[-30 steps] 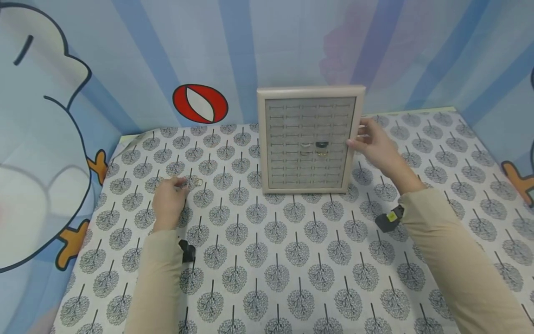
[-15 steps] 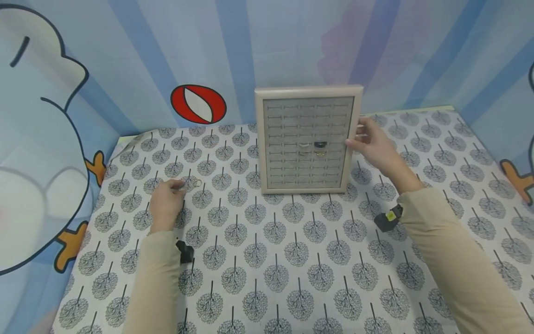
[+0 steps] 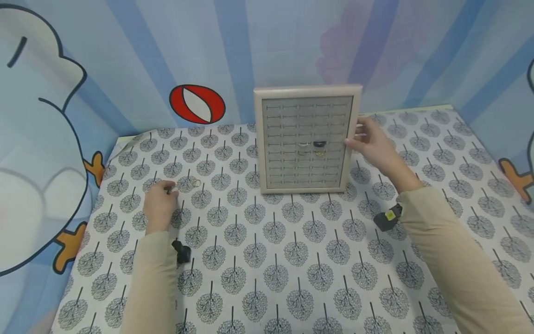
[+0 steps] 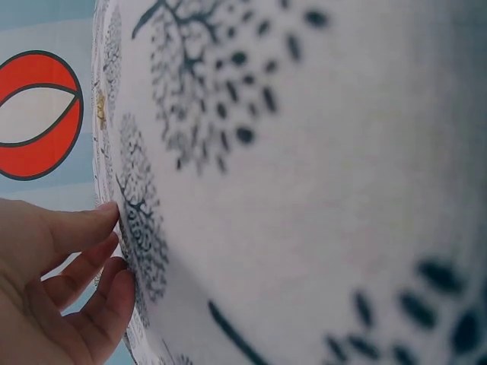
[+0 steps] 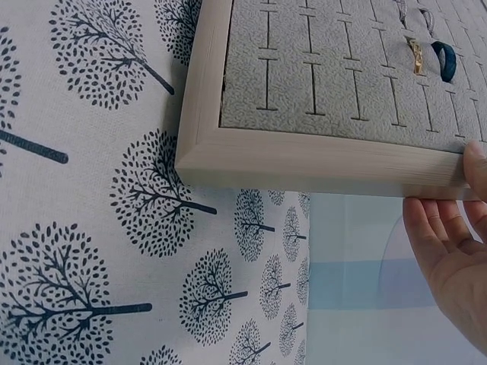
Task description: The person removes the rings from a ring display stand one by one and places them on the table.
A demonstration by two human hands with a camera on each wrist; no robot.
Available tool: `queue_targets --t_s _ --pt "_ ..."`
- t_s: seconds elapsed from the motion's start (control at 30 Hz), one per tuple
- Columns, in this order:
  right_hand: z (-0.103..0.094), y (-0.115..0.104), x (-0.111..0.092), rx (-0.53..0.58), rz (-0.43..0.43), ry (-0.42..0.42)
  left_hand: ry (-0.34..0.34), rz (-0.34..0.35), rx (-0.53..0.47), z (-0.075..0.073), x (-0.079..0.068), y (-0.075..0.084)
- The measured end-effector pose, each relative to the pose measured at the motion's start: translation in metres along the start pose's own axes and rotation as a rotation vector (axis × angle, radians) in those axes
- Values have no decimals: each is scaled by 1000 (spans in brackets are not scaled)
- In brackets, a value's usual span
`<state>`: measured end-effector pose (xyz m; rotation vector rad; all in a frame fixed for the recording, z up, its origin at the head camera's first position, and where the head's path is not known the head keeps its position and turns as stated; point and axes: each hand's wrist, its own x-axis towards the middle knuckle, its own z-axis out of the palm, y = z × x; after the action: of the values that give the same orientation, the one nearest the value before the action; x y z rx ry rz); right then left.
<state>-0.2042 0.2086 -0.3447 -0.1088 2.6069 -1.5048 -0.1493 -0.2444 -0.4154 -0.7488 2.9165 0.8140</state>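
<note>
A pale wooden-framed ring display board (image 3: 306, 139) with grey slotted padding stands upright at the back. My right hand (image 3: 373, 146) grips its right edge, thumb on the front and fingers behind. Seated in the slots are a dark blue ring (image 5: 444, 61), a gold ring (image 5: 415, 55) and silver-looking rings (image 3: 303, 144). At the left, my left hand (image 3: 160, 202) is low over the cloth, its fingertips bent together close to the surface. I cannot tell whether it pinches something small. A thin gold ring (image 3: 197, 183) lies on the cloth to the right of those fingertips.
White cloth (image 3: 275, 260) printed with dark trees covers the table. Behind it rises a blue striped cartoon backdrop (image 3: 283, 41), close to the board. Dark wrist cameras (image 3: 388, 220) hang beneath both forearms.
My left hand has drawn a little leftward, away from the gold ring on the cloth. The right hand and board keep their places, apart from a slight shift of the whole view.
</note>
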Motion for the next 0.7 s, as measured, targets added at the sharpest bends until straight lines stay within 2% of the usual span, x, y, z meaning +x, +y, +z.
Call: queue_targets --t_s 0.47,0.7 --pt "-1 0 0 -6 2 1 17 1 6 -1 -1 1" --pt "0 2 1 -2 2 -1 28 44 -13 -4 -5 9"
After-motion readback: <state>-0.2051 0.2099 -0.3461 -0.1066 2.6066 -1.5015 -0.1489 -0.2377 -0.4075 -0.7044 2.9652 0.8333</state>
